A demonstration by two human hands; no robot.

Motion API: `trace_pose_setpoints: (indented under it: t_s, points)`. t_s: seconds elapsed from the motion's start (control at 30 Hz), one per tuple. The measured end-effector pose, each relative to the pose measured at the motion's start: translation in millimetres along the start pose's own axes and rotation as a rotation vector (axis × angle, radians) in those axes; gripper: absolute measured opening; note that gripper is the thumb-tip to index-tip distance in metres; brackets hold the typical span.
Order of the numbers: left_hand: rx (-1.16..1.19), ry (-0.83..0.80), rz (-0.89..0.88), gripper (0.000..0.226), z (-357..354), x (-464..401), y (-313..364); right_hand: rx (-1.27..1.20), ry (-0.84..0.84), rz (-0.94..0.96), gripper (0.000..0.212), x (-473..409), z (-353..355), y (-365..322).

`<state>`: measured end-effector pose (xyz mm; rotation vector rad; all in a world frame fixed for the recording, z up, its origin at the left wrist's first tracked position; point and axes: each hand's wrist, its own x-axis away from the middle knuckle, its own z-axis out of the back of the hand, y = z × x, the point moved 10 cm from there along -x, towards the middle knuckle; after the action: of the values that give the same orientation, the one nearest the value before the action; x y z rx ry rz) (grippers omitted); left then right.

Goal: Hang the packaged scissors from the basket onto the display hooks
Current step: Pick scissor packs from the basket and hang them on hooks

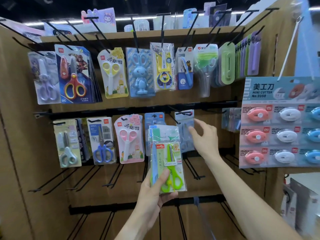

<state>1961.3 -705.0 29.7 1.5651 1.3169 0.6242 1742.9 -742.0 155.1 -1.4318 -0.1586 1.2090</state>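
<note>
Head view is showing a person facing a brown display board (199,99) hung with packaged scissors. Left hand (154,193) is gripping a stack of green scissors packs (167,160) by the lower edge, thumb lying across the front, holding it upright before the middle row. Right hand (204,137) is reaching with fingers spread and relaxed, grasping nothing, toward a pale blue pack (186,134) hanging on a black hook (174,118). Mini cutter cards (280,122) are hanging at the right.

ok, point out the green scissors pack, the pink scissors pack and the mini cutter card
green scissors pack (170,163): head view, on the blades.
pink scissors pack (129,141): head view, on the handles.
mini cutter card (263,91): head view, on the header print.
</note>
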Motion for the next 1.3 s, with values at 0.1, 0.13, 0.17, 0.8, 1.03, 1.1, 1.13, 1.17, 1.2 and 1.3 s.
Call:
trace_pose_setpoints:
  t_s: [0.1, 0.13, 0.17, 0.8, 1.03, 1.1, 1.13, 1.17, 1.2, 1.3]
  points:
    - [-0.006, -0.006, -0.005, 0.051, -3.3, -0.3, -1.4, -0.242, -0.016, -0.009, 0.046, 58.2, 8.8, -9.1]
    - [-0.015, -0.009, -0.005, 0.051, -5.9, -0.6, -2.9, -0.267, -0.063, -0.032, 0.048, 75.0, 3.4, -9.3]
    - [-0.025, -0.017, -0.005, 0.052, -9.1, -1.1, -5.1, -0.286, -0.102, -0.05, 0.049, 86.4, -2.9, -6.6]
    - [-0.049, -0.064, 0.005, 0.046, -28.6, -2.3, -2.5, -0.654, -0.159, -0.115, 0.051, 80.9, 4.3, 5.4]
    - [-0.019, -0.052, 0.013, 0.038, -15.1, 2.4, -0.4, -0.438, -0.088, 0.116, 0.061, 38.4, 23.6, -23.2]
    - [-0.011, -0.042, 0.021, 0.041, -12.0, 3.6, -1.4, -0.364, -0.092, 0.152, 0.06, 30.6, 20.7, -27.9]
    - [-0.007, -0.036, 0.022, 0.042, -10.4, 4.2, -1.3, -0.338, -0.096, 0.155, 0.059, 27.7, 18.9, -27.6]
    - [-0.006, -0.03, 0.021, 0.043, -8.9, 4.6, -0.7, -0.313, -0.101, 0.15, 0.057, 25.4, 17.4, -26.7]
    - [-0.009, -0.028, 0.019, 0.043, -7.4, 4.6, 0.1, -0.295, -0.106, 0.141, 0.056, 23.3, 16.1, -25.8]
    - [-0.017, -0.036, 0.011, 0.043, -5.2, 5.4, 3.3, -0.289, -0.105, 0.11, 0.054, 17.3, 15.2, -22.5]
